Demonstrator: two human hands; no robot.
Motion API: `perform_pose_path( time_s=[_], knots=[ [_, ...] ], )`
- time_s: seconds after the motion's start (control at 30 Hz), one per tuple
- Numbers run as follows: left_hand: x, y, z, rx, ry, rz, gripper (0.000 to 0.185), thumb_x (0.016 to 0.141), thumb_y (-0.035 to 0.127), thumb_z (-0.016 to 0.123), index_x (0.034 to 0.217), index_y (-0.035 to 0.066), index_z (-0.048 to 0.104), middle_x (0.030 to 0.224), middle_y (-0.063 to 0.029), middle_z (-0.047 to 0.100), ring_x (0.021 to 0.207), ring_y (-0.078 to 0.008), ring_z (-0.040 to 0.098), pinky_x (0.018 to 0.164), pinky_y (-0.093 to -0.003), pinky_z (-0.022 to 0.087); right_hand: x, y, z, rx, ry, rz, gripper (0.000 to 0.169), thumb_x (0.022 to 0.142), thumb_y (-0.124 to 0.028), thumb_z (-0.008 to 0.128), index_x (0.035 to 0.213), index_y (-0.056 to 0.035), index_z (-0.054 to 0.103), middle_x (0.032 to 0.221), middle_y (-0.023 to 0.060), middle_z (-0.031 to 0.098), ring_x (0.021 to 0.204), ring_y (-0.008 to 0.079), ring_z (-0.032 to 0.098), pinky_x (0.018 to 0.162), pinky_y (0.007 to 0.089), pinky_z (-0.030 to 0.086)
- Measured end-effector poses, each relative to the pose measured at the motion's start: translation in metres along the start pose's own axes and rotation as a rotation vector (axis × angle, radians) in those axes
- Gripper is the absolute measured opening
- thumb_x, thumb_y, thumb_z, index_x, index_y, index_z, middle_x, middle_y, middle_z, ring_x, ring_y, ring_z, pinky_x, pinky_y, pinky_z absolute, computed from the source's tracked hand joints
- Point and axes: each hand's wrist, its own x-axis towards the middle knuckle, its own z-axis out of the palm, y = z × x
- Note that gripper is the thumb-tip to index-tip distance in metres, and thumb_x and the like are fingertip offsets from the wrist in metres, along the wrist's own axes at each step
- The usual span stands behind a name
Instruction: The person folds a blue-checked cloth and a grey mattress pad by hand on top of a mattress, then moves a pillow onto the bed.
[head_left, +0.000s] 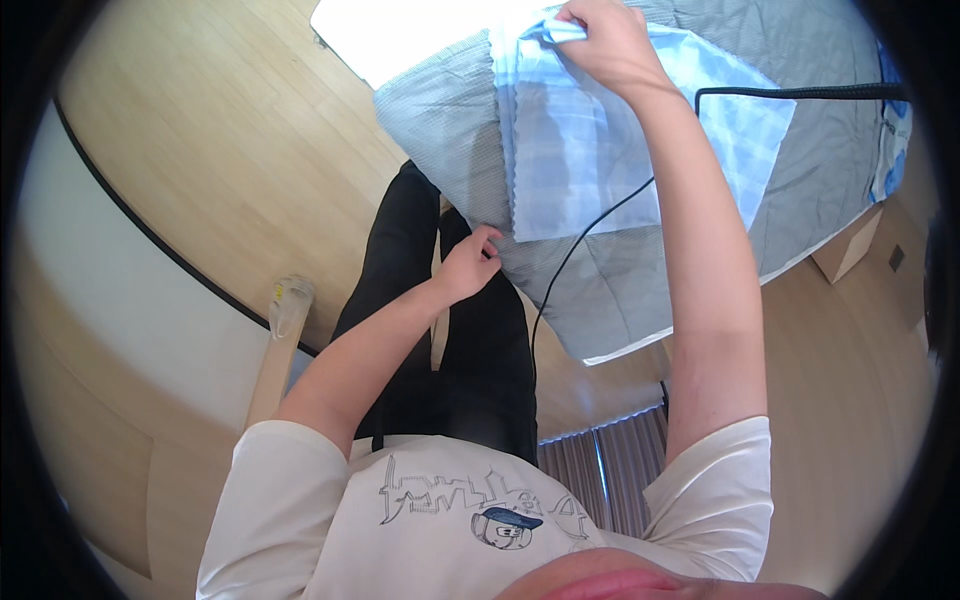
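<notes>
A thin pale-blue cloth (577, 172) with pinked edges lies spread over a grey quilt (457, 112). My right hand (607, 41) reaches to the cloth's far side and pinches a bunched fold of it between thumb and fingers. Part of the cloth is hidden under my right forearm. My left hand (472, 262) hovers over my thigh, close to the near left edge of the quilt. Its fingers are loosely curled, apart from the thumb, and nothing shows in them.
A black cable (581, 232) crosses the cloth and hangs down by my leg. A thicker black cord (802, 93) enters from the right. On a narrow wooden ledge (274, 375) at left stands a clear plastic container (290, 304). Striped curtains (630, 465) hang behind me.
</notes>
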Motion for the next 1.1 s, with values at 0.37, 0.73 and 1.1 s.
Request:
perform_pose_path(
  time_s=[0.37,0.73,1.1],
  knots=[
    [-0.008,0.057,-0.022,0.101,0.363,0.386,0.035,0.077,-0.008,0.057,0.111,-0.001,0.053,0.099,-0.0141,0.054,0.089,-0.0267,0.059,0.080,-0.0355,0.049,-0.136,-0.035,-0.054,0.058,0.266,0.020,0.031,0.059,0.003,0.077,0.084,-0.0086,0.065,0.092,0.0040,0.072,0.092,0.0294,0.066,0.086,0.0367,0.049],
    [0.078,0.159,-0.005,-0.507,-0.234,0.083,0.058,0.105,0.049,0.027,0.131,0.008,0.059,0.134,-0.0117,0.058,0.125,-0.0255,0.052,0.109,-0.0401,0.037,-0.230,-0.035,-0.102,0.330,0.590,0.073,0.023,0.068,0.015,0.057,0.083,-0.0029,0.058,0.089,0.0104,0.069,0.091,0.0267,0.065,0.088,0.0364,0.049],
    [0.037,0.082,0.043,0.153,-0.241,0.240,0.049,0.106,0.031,0.028,0.134,0.002,0.056,0.128,-0.0100,0.061,0.113,-0.0211,0.054,0.099,-0.0333,0.041,-0.275,-0.058,-0.138,0.302,0.666,0.032,0.025,0.072,0.015,0.052,0.088,-0.0026,0.059,0.091,0.0114,0.069,0.099,0.0291,0.064,0.096,0.0410,0.048]
  ],
)
